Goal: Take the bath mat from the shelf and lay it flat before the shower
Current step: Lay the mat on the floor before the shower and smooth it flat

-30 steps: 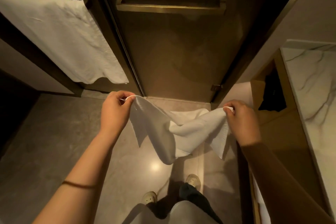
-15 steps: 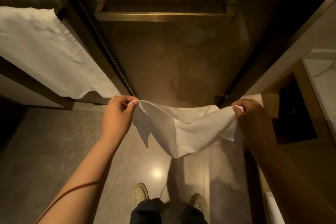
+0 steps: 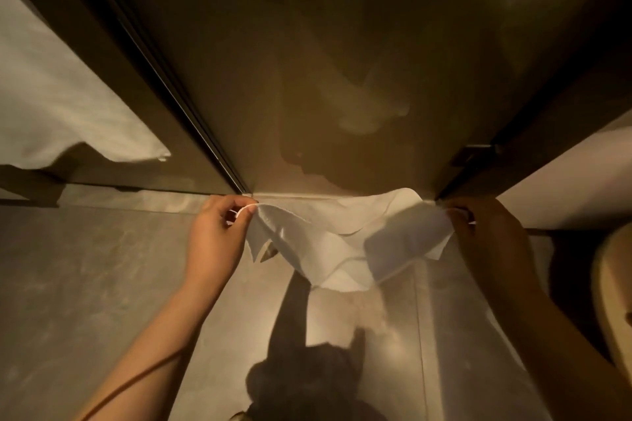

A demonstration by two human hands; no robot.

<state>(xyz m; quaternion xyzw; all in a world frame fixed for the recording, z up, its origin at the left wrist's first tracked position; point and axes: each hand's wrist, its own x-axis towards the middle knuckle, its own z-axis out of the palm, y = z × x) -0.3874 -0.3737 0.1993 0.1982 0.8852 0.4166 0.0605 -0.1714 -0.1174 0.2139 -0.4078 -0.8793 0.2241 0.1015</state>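
Bath mat [image 3: 325, 246] hangs slack just before the shower door [image 3: 342, 79], left hand [image 3: 215, 239] and right hand [image 3: 490, 237] each pinching a top corner. Middle sags, doubled over (far edge near the door sill). Risk, my read: lowered so, it lands creased, not flat.

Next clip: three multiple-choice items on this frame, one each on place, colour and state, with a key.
1. Where is the bath mat? A on a shelf; B low before the shower door; C in a basket.
2. Its colour? A white; B blue; C black.
3. Its state? A flat on the floor; B rolled up; C sagging between the left hand and right hand.
Key: 1 B, it hangs at the door's foot; 2 A, pale white cloth; 3 C, each hand pinches a corner, middle drooping.
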